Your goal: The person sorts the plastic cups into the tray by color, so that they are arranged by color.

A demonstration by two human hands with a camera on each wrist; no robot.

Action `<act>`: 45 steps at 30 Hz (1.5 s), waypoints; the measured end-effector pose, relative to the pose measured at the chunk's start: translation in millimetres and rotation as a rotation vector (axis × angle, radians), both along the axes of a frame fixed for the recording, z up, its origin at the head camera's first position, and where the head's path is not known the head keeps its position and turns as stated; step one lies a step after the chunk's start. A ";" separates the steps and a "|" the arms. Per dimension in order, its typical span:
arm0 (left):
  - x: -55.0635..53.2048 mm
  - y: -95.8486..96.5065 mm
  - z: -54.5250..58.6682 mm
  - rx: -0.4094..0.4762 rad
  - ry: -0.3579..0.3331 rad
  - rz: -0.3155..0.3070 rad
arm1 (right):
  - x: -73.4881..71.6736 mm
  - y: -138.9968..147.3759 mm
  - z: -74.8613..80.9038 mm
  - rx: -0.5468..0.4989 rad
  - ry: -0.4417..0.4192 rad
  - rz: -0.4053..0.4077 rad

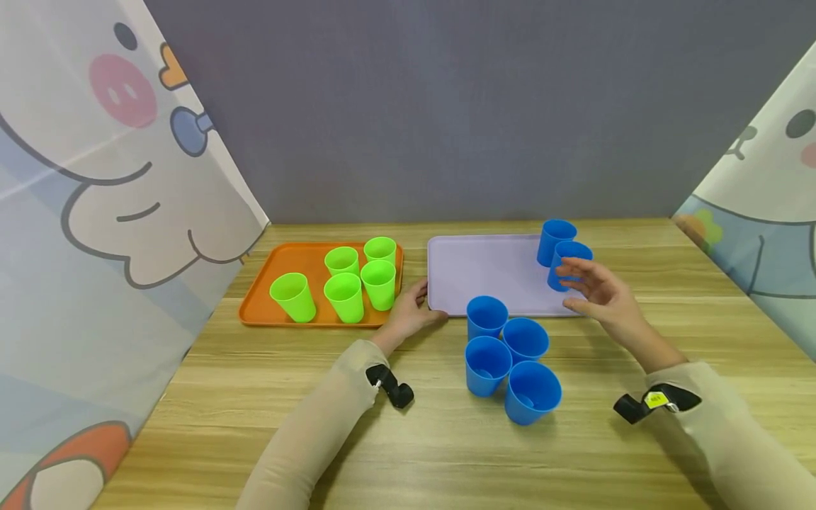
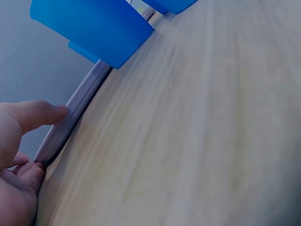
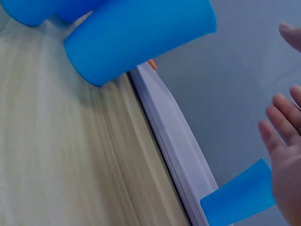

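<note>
My left hand (image 1: 411, 312) is at the near left corner of the lavender tray (image 1: 484, 273). Its thumb lies against the front rim and its fingers hold the left side. Over the tray's right end, my right hand (image 1: 599, 294) has its fingers spread, with nothing between them. Beside those fingers stands an upright blue cup (image 1: 561, 273), partly hidden by them in the head view. Another blue cup (image 1: 556, 241) stands just behind it on the tray. Several more blue cups (image 1: 487, 365) stand upright, grouped on the table before the tray.
To the left is an orange tray (image 1: 261, 290) bearing several upright green cups (image 1: 344, 297). The wooden table (image 1: 414, 453) meets a grey backdrop (image 1: 446, 106) behind. Printed cartoon panels (image 1: 146, 177) flank it on both sides.
</note>
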State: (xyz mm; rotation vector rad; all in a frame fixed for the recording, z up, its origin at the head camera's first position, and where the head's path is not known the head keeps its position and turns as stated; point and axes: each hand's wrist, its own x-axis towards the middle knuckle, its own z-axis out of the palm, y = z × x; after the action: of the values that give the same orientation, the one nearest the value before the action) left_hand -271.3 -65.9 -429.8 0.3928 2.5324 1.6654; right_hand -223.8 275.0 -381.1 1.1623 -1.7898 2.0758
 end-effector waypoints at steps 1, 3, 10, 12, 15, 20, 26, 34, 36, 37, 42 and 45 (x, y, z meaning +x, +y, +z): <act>-0.1 0.0 -0.1 0.002 0.000 0.000 | -0.4 -0.4 -1.0 0.026 0.009 0.051; 0.0 -0.1 -0.4 0.004 0.002 0.000 | -0.7 -0.5 -2.9 0.098 0.004 0.131; 0.7 -0.3 -0.8 0.014 0.005 -0.008 | 0.6 -2.1 -9.4 0.281 -0.021 0.340; 0.7 -0.3 -0.4 0.015 0.005 -0.009 | 0.2 -4.0 -10.9 0.296 -0.026 0.376; 0.7 -0.2 -0.3 0.010 0.007 -0.008 | 0.1 -5.8 -12.4 0.338 -0.077 0.395; 0.6 0.1 -1.2 0.000 0.011 -0.008 | -0.2 -7.8 -15.7 0.394 -0.112 0.413; 1.4 0.0 0.8 0.001 0.006 -0.002 | -2.4 -11.1 -18.7 0.405 -0.117 0.441; 1.3 -0.3 1.1 0.006 0.014 -0.008 | -2.7 -11.6 -21.2 0.394 -0.152 0.467; 1.2 -0.3 0.9 0.006 0.019 -0.011 | -3.0 -11.5 -21.8 0.394 -0.136 0.465; 0.7 -0.3 0.3 0.004 0.023 -0.012 | -3.1 -11.5 -22.0 0.396 -0.134 0.462; 0.1 -0.3 -0.1 0.001 0.021 -0.013 | -3.8 -12.6 -23.2 0.413 -0.114 0.448; 0.5 -0.2 0.7 -0.002 0.013 -0.010 | -4.4 -14.2 -23.2 0.417 -0.097 0.449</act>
State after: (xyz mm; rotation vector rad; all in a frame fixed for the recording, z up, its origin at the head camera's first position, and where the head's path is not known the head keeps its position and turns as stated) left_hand -270.8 -66.1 -429.1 0.4170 2.5369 1.6618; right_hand -228.2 260.8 -404.3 1.7379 -2.2545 2.0548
